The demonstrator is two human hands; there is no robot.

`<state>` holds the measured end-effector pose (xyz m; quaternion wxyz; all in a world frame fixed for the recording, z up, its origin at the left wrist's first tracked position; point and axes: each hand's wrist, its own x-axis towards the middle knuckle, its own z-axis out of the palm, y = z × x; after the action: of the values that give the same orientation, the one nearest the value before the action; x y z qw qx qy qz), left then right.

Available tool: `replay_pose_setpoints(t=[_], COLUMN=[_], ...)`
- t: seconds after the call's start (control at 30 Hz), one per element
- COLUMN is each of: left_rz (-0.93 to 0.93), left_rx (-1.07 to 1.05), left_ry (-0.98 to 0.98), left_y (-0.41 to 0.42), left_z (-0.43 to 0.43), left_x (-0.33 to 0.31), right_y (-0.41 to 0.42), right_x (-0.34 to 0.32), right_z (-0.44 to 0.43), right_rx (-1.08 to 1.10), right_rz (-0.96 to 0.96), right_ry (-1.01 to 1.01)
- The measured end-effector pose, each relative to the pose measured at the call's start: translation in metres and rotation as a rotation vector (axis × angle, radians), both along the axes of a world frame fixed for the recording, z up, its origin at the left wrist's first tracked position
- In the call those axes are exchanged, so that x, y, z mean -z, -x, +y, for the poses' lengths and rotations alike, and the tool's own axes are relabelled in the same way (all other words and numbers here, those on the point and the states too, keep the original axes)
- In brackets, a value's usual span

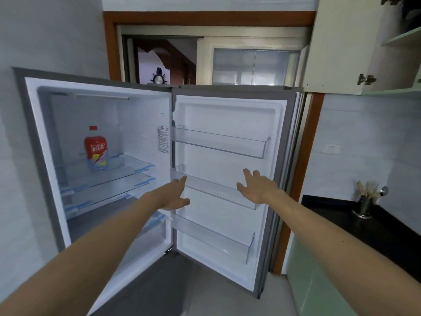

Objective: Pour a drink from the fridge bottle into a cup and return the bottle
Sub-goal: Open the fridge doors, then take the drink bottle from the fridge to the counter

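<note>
The red-capped drink bottle (95, 148) stands upright on the upper glass shelf (127, 166) inside the open fridge (34, 137), up and to the left of both hands; the left hand (174, 193), fingers straight and empty, is the nearer; the right hand (256, 185), also spread and empty, hovers before the door rack (218, 190); no cup is in view.

A metal utensil holder (365, 207) stands at the back edge of the black worktop (387, 233); a white socket (330, 148) is on the wall (360, 124) above.
</note>
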<state>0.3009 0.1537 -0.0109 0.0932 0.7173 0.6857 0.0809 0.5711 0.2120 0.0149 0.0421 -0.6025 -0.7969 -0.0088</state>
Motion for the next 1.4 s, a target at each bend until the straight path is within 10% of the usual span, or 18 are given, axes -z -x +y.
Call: replay_pose_setpoints(t=[0.7, 1.4], left_rz=[0.117, 0.185], left_rx=[-0.256, -0.321], left_ry=[0.011, -0.007], left_y=[0.239, 0.251], left_z=[-0.140, -0.028], left_x=[0.002, -0.002], right_y=[0.292, 0.333], right_x=[0.019, 0.012], right_z=[-0.057, 0.059], right_rx=[-0.332, -0.496], right_rz=[0.020, 0.016], right_ry=[0.066, 0.021])
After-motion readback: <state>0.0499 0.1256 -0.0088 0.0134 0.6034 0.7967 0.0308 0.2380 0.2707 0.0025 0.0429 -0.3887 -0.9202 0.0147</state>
